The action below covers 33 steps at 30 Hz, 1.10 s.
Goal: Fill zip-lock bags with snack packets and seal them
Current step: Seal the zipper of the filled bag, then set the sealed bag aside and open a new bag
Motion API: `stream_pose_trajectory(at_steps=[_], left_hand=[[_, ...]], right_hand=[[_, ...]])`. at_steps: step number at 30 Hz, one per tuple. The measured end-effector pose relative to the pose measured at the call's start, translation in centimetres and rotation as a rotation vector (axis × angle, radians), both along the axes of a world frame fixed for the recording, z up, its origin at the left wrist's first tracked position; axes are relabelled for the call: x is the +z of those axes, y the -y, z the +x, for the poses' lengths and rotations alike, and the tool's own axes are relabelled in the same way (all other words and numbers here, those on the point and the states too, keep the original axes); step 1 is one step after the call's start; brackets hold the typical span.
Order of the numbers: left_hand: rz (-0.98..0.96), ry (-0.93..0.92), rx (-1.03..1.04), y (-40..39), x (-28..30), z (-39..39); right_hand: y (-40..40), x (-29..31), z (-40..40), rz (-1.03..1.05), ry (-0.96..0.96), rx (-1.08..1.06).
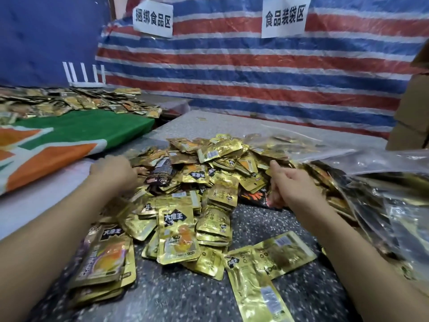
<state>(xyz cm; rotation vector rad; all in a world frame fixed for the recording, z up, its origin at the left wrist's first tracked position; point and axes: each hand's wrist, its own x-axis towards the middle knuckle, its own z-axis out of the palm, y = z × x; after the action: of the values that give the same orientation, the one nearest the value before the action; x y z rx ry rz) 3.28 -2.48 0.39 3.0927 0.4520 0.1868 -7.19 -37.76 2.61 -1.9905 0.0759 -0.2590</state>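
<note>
A big heap of gold foil snack packets lies on the speckled table. My left hand reaches into the heap's left side, back of the hand up. Its fingertips are blurred and hidden among the packets. My right hand hovers over the heap's right side with fingers curled and thumb up. It grips the edge of a clear zip-lock bag, which is blurred and stretches off to the right. Filled clear bags with packets inside are stacked at the right.
A green, orange and white cloth covers the table on the left, with more packets spread behind it. Cardboard boxes stand at the far right. A striped tarp with two paper signs hangs at the back.
</note>
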Motion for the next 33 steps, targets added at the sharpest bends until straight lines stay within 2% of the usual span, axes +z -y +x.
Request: stream_pose_trajectory(at_steps=[3, 5, 10, 13, 17, 20, 22, 26, 29, 33], left_hand=[[-0.102, -0.131, 0.153, -2.6, -1.8, 0.3], [-0.168, -0.177, 0.172, -3.3, -2.4, 0.7], [-0.035, -0.105, 0.002, -4.2, -2.7, 1.1], [-0.133, -0.097, -0.047, -4.6, -2.8, 1.2], [-0.196, 0.06, -0.026, -3.5, -1.8, -0.3], [-0.4, 0.279, -0.035, -1.7, -0.1, -1.7], [-0.417, 0.483, -0.138, 0.3, 1.3, -2.2], [-0.373, 0.745, -0.418, 7.4, 4.3, -4.4], [-0.324, 0.785, -0.524, 10.9, 4.9, -5.1], [-0.285, 0.738, -0.518, 10.3, 2.9, -4.0]], right_hand=[[-0.3, -0.8, 0.0, -0.012, -0.054, 0.091], [-0.5, -0.9, 0.1, -0.006, -0.077, 0.125], [-0.6, -0.4, 0.0, 0.047, -0.103, 0.15], [-0.7, -0.3, -0.3, 0.019, -0.112, 0.169], [-1.0, -0.1, -0.6, -0.007, -0.102, 0.201], [-1.0, -0.1, -0.7, -0.012, -0.092, 0.206], [-1.0, 0.0, -0.5, 0.004, -0.07, 0.191], [-0.9, 0.4, -0.4, 0.092, -0.046, 0.203], [-0.9, 0.5, -0.6, 0.093, -0.05, 0.222], [-0.8, 0.4, -0.7, 0.085, -0.057, 0.225]])
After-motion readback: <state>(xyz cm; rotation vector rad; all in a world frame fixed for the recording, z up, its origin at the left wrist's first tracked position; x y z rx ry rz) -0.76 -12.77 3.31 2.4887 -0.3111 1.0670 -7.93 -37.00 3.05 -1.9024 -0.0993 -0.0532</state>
